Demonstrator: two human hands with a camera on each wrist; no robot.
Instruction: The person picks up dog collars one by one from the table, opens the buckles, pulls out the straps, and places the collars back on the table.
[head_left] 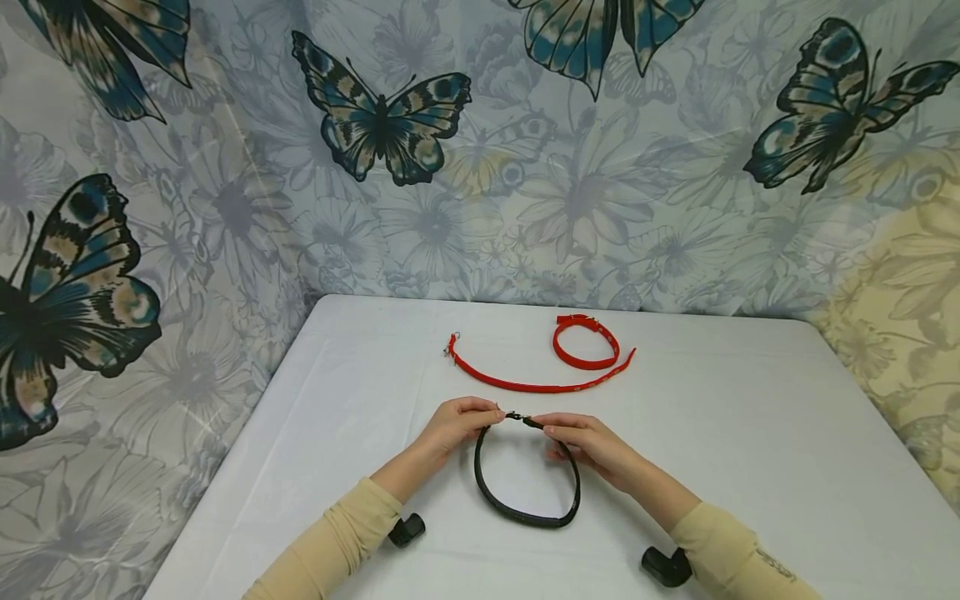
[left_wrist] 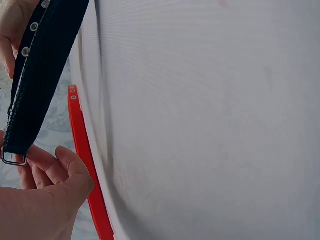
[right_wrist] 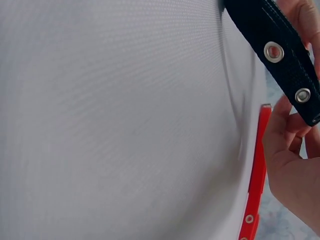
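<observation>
Two black wrist cameras [head_left: 406,530] sit nearest, under the beige sleeves [head_left: 337,542]. Just beyond them the black collar [head_left: 525,479] lies as a loop on the white table [head_left: 750,467]; it is a woven strap with metal eyelets and a small metal ring at one end. Left hand [head_left: 457,425] pinches the ring end, right hand [head_left: 588,442] pinches the eyelet end, and both ends nearly meet. Farther back lie a long red strap [head_left: 540,385] and a closed red collar [head_left: 587,343], touching each other.

Black eyeleted collar [head_left: 525,492] looped on table, ends raised.
</observation>
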